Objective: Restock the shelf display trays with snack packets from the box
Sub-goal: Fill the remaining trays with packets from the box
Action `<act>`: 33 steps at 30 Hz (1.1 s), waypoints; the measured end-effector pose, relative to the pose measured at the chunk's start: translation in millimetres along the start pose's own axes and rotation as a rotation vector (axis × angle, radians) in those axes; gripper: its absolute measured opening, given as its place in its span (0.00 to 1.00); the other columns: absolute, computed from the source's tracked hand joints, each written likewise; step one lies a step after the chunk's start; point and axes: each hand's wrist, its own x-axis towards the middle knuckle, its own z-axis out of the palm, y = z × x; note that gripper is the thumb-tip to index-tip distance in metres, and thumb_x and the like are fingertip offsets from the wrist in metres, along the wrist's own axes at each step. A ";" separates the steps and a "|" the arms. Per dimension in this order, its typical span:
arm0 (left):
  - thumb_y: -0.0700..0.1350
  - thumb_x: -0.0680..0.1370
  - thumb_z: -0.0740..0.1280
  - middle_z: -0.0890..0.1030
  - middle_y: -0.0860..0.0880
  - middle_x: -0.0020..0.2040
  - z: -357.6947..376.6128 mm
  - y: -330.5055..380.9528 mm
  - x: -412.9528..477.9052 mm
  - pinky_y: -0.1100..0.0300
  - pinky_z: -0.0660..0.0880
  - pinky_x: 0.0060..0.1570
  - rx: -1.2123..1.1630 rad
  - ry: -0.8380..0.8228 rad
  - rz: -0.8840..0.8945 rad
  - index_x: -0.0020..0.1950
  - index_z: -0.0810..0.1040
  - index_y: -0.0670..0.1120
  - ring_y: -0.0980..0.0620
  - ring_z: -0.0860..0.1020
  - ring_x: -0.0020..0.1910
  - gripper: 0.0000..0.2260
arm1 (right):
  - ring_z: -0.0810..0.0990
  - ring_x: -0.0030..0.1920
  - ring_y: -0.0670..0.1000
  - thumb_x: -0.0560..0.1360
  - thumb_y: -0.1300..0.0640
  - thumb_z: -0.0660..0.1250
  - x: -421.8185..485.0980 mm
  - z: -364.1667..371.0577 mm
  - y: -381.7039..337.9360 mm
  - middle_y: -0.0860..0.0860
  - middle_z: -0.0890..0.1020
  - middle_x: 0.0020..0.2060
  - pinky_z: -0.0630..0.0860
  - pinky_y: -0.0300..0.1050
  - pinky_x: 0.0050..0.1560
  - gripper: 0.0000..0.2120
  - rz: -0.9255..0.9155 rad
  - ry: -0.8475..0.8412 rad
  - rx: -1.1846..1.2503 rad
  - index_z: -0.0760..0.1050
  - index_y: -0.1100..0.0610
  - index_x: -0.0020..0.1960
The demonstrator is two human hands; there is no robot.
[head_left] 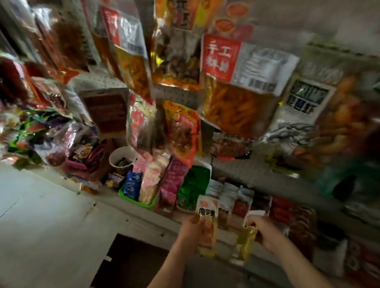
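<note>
Left hand [193, 227] grips a white-topped packet [208, 220]; right hand [264, 230] pinches a yellow packet [247, 240].

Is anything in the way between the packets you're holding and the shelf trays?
Nothing visible: the left hand holds its white-and-orange packet and the right hand its yellow packet right before the shelf trays.

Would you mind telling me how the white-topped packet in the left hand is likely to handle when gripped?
The white-topped packet is probably light, since the left hand holds it upright by one edge. It stands flat without drooping, so it is likely semi-stiff. Its glossy film may be slippery.
</note>
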 end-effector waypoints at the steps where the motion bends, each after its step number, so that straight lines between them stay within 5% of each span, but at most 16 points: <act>1: 0.42 0.80 0.64 0.78 0.46 0.41 7.4 1.0 0.5 0.64 0.77 0.36 0.054 -0.023 0.001 0.44 0.74 0.47 0.54 0.78 0.36 0.05 | 0.67 0.38 0.54 0.65 0.64 0.64 2.8 -9.9 3.5 0.54 0.68 0.36 0.65 0.49 0.41 0.08 0.030 0.023 0.051 0.66 0.55 0.32; 3: 0.42 0.81 0.62 0.77 0.49 0.41 22.6 2.1 2.2 0.67 0.75 0.32 0.147 -0.020 0.006 0.46 0.73 0.46 0.55 0.77 0.37 0.05 | 0.71 0.44 0.57 0.60 0.58 0.67 20.2 -33.4 19.7 0.54 0.72 0.41 0.69 0.54 0.48 0.04 0.053 0.027 0.155 0.72 0.56 0.31; 5: 0.41 0.81 0.63 0.80 0.45 0.47 34.0 -1.9 7.5 0.59 0.80 0.43 0.134 -0.039 0.039 0.56 0.74 0.40 0.49 0.80 0.43 0.07 | 0.74 0.54 0.60 0.57 0.52 0.71 7.5 -42.3 17.3 0.55 0.76 0.49 0.71 0.56 0.57 0.09 0.045 0.026 0.214 0.80 0.56 0.35; 7: 0.41 0.80 0.64 0.82 0.42 0.52 48.9 -5.0 5.3 0.48 0.79 0.55 0.145 -0.036 0.032 0.59 0.76 0.40 0.44 0.81 0.49 0.10 | 0.76 0.51 0.60 0.60 0.49 0.73 7.6 -57.5 20.4 0.58 0.77 0.48 0.73 0.53 0.53 0.14 0.039 0.018 0.266 0.80 0.58 0.39; 10: 0.36 0.79 0.62 0.82 0.43 0.47 67.6 -8.1 -0.8 0.58 0.80 0.44 0.140 -0.017 0.002 0.52 0.77 0.42 0.49 0.82 0.41 0.06 | 0.80 0.44 0.58 0.60 0.42 0.76 -18.3 -67.7 5.9 0.58 0.81 0.41 0.75 0.52 0.51 0.27 0.035 -0.010 0.243 0.77 0.64 0.46; 12: 0.36 0.78 0.62 0.82 0.41 0.52 85.8 -16.4 2.5 0.54 0.80 0.48 0.152 0.020 0.011 0.60 0.74 0.40 0.46 0.82 0.47 0.11 | 0.81 0.33 0.55 0.73 0.47 0.68 -21.6 -83.8 6.1 0.57 0.82 0.31 0.76 0.47 0.40 0.17 0.029 -0.077 0.286 0.74 0.62 0.45; 14: 0.39 0.79 0.62 0.81 0.41 0.54 100.1 -24.0 6.2 0.51 0.80 0.51 0.153 0.022 -0.014 0.65 0.71 0.40 0.45 0.81 0.50 0.14 | 0.82 0.38 0.56 0.75 0.45 0.66 -17.1 -94.9 7.1 0.58 0.83 0.38 0.75 0.46 0.40 0.18 0.061 -0.076 0.275 0.76 0.61 0.51; 17: 0.39 0.81 0.59 0.82 0.45 0.46 141.8 -24.0 -28.6 0.59 0.79 0.40 0.094 -0.027 -0.022 0.55 0.76 0.42 0.50 0.82 0.42 0.07 | 0.79 0.51 0.58 0.71 0.38 0.67 -18.1 -120.9 15.7 0.58 0.83 0.48 0.75 0.49 0.52 0.25 0.085 -0.151 0.236 0.78 0.59 0.54; 19: 0.40 0.82 0.59 0.81 0.47 0.44 171.4 -29.0 -43.9 0.57 0.78 0.47 0.119 -0.059 -0.019 0.50 0.76 0.45 0.51 0.80 0.43 0.07 | 0.79 0.57 0.58 0.66 0.34 0.69 -21.1 -138.3 23.0 0.58 0.83 0.53 0.74 0.50 0.56 0.32 0.153 -0.188 0.210 0.79 0.56 0.58; 21: 0.43 0.82 0.59 0.79 0.47 0.43 197.9 -30.9 -53.3 0.54 0.78 0.53 0.205 -0.050 -0.066 0.45 0.74 0.47 0.50 0.79 0.44 0.08 | 0.79 0.56 0.58 0.64 0.33 0.70 -25.8 -155.0 25.9 0.60 0.82 0.54 0.76 0.49 0.51 0.36 0.179 -0.243 0.121 0.77 0.58 0.60; 26: 0.52 0.82 0.58 0.83 0.50 0.45 236.7 -49.7 -70.4 0.63 0.78 0.44 0.167 -0.088 -0.055 0.50 0.78 0.50 0.55 0.82 0.43 0.11 | 0.76 0.53 0.59 0.63 0.33 0.73 -35.9 -172.7 23.8 0.60 0.73 0.57 0.80 0.50 0.39 0.41 0.217 -0.224 -0.103 0.66 0.56 0.65; 30: 0.60 0.78 0.62 0.84 0.52 0.49 248.9 -61.7 -80.0 0.66 0.77 0.47 0.106 -0.129 -0.043 0.58 0.77 0.50 0.57 0.82 0.47 0.16 | 0.72 0.62 0.61 0.70 0.33 0.66 -38.0 -174.2 24.2 0.60 0.70 0.65 0.78 0.55 0.50 0.38 0.173 -0.252 -0.278 0.61 0.55 0.70; 33: 0.63 0.72 0.67 0.85 0.51 0.52 241.5 -72.3 -78.2 0.60 0.76 0.55 0.061 -0.107 -0.054 0.61 0.76 0.50 0.53 0.83 0.51 0.24 | 0.71 0.63 0.61 0.69 0.30 0.64 -35.7 -166.1 24.8 0.60 0.66 0.68 0.77 0.50 0.42 0.43 0.131 -0.256 -0.357 0.56 0.53 0.75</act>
